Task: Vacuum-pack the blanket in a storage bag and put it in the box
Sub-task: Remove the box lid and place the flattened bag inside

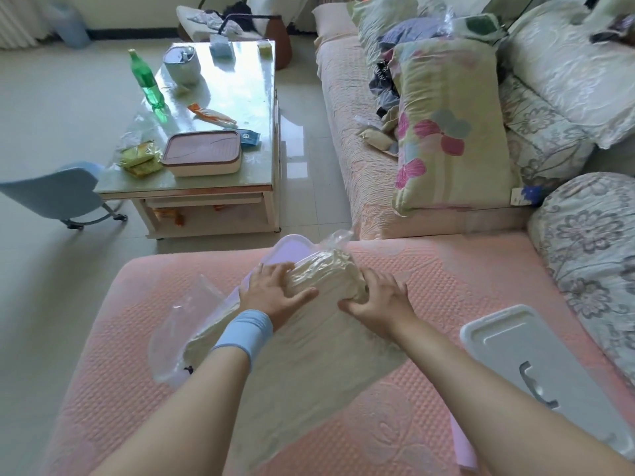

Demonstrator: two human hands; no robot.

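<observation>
Step in hand, as judged: rolling the bagged blanket [323, 280] to force air out. The blanket sits inside the clear storage bag [185, 324], lying across the lavender box [288, 247], centre. Left hand [275, 293] presses with fingers spread flat; right hand [378, 297] curls round the roll's right end. Next move needs a tight roll. White lid [522, 359] lies near right.
</observation>
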